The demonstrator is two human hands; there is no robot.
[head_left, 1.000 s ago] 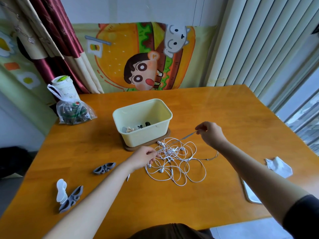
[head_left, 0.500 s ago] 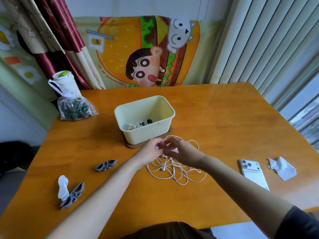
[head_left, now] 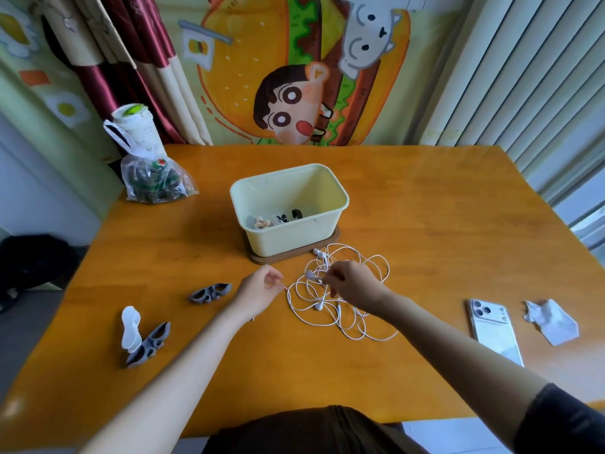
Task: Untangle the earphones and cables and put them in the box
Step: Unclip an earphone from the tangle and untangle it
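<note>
While the broad orange-brown wooden counter fills most of the view, a pale yellow rectangular plastic box stands near its middle on a thin brown mat, with a few small dark and light items lying along its near inside wall. At the far left corner, well apart from the box, a clear knotted plastic bag with dark contents sits in front of a white cup with a green lid. The tangle of white wired earphones lies on the counter just in front of the box's near right corner, outside it, its loops spreading toward the person. The right hand reaches over the tangle with its fingers curled down, pinching strands close to an earbud. The left hand rests just left of the tangle, fingers curled in, thumb and forefinger pinching a strand that leads out of the pile. To the right, a white smartphone lies camera side up, and a crumpled white tissue sits just beside it. On the left lie a grey moulded plastic piece, a second grey piece nearer the edge, and a small translucent white piece touching that one.
</note>
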